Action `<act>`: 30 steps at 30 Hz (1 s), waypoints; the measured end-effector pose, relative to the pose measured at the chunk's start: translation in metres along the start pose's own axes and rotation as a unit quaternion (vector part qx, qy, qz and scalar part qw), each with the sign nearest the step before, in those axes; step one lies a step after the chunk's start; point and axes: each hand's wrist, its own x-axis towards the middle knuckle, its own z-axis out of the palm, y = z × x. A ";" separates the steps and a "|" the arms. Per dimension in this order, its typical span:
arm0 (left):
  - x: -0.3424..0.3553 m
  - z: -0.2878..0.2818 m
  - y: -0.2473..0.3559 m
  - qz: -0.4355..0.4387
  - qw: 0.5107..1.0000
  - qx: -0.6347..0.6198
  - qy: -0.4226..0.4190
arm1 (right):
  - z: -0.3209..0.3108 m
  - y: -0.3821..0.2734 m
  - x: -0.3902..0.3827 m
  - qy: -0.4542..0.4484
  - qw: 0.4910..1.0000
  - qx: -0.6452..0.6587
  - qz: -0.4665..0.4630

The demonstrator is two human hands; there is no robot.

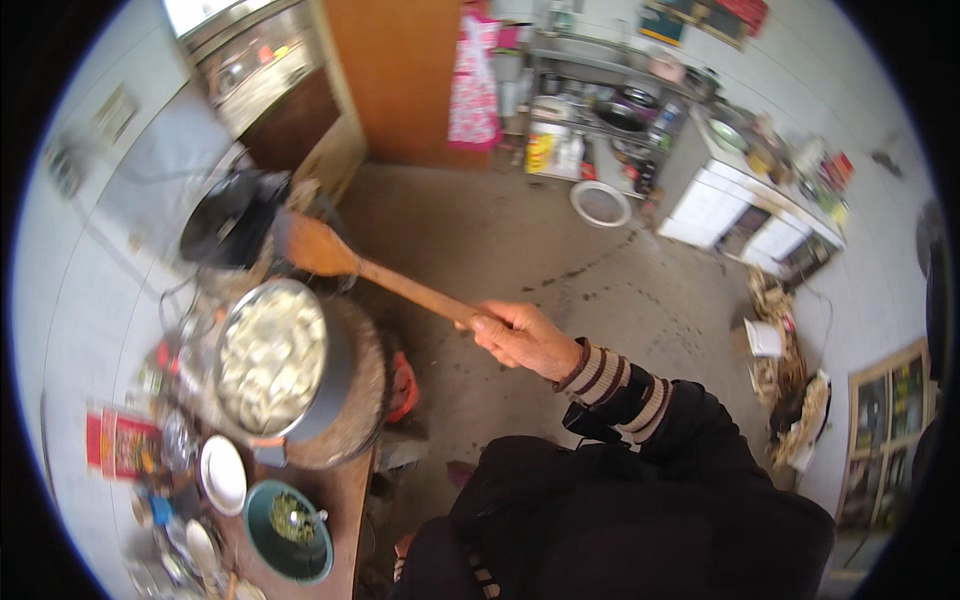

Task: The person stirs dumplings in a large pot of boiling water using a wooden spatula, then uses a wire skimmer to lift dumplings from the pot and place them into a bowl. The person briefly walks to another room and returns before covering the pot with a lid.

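The wooden paddle [375, 272] is held by the right hand [525, 338] near the full pot [336, 372], the left hand [403, 545]'s grip can't be told, and food [268, 360] could be spilled by a bump.

You faced a brown wooden door [410, 80]. Left of the door: one bright opening [200, 12] showing daylight, then white tiled wall [80, 280]. Right of the door: a metal shelving unit [610, 68], a white-tiled counter [690, 205]; farthest from it, a glass-paned cabinet [889, 430]. Before the door: grey floor [480, 235], dark-spotted.
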 end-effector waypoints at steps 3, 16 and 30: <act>0.032 -0.018 0.029 0.045 0.998 -0.023 -0.020 | -0.060 0.004 -0.049 0.065 0.993 -0.043 0.093; 0.208 -0.183 0.233 0.272 0.954 0.055 -0.117 | -0.231 0.031 -0.280 0.491 0.867 0.077 -0.031; 0.387 -0.281 0.476 0.440 0.860 0.189 -0.177 | -0.393 0.023 -0.339 0.699 0.709 -0.080 -0.049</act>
